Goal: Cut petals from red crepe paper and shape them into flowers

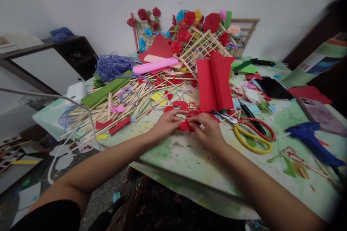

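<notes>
White wall backs our paint-stained tabletop (176, 151). Along its far edge a wooden lattice basket (200, 45) holds paper flowers (189, 18). Folded red crepe paper (214, 81) lies mid-table, scissors (253, 133) toward the right edge. Near the front edge, our left hand (165, 124) and right hand (207, 130) pinch a small red paper piece (187, 124), fingertips closed on it.

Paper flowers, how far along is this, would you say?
Done: many finished paper flowers sit on the wooden lattice. In hand: left hand and right hand pinch small red petals. Left: folded red crepe paper and loose sticks look unused.
</notes>
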Demonstrator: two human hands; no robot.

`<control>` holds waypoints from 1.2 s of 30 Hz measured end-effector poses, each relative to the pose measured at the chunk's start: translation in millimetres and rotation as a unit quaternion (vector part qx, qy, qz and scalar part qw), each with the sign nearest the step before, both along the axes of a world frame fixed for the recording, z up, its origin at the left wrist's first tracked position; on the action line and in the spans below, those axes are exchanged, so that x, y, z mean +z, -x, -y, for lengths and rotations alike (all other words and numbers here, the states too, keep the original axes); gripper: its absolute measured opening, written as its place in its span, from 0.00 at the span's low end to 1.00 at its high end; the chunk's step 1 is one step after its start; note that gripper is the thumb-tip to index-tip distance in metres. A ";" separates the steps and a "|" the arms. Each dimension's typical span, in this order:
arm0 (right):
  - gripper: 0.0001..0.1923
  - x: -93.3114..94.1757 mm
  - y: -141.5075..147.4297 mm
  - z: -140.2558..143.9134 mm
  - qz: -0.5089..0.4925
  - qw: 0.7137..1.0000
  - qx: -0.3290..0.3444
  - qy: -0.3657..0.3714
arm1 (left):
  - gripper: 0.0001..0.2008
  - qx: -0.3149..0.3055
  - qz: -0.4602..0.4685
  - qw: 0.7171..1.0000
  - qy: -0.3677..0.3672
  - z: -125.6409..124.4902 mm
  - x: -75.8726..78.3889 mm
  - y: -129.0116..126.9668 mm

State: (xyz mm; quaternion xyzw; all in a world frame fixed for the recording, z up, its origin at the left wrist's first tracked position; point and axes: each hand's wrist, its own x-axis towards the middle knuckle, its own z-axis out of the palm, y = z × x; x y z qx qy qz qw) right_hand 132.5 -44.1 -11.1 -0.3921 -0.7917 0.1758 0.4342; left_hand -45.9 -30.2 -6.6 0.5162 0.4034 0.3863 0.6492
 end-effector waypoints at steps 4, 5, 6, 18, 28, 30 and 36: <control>0.07 1.9 -2.1 -2.1 0.038 0.999 0.015 -0.016 | 0.20 -0.009 -0.019 1.000 -0.004 -1.0 -3.5 1.1; 0.08 2.9 -2.8 -2.6 0.048 0.998 0.018 -0.026 | 0.20 -0.010 -0.021 1.000 -0.003 -1.2 -4.1 1.5; 0.08 3.7 -3.5 -3.0 0.058 0.997 0.022 -0.035 | 0.20 -0.012 -0.022 1.000 0.000 -1.4 -4.5 1.7; 0.05 -1.6 -1.5 -2.7 0.077 0.996 -0.027 -0.023 | 0.25 -0.075 0.010 0.997 0.018 2.4 -1.8 -1.8; 0.12 -4.6 1.3 -3.4 -0.004 0.992 -0.084 0.096 | 0.26 -0.049 0.048 0.997 0.033 1.0 -1.1 -1.8; 0.09 -5.2 2.5 -3.4 -0.027 0.988 -0.068 0.135 | 0.26 -0.043 0.048 0.997 0.034 0.9 -0.9 -1.9; 0.06 -3.5 4.8 -1.7 -0.089 0.982 -0.063 0.153 | 0.26 -0.048 0.041 0.997 0.036 2.7 1.3 -2.1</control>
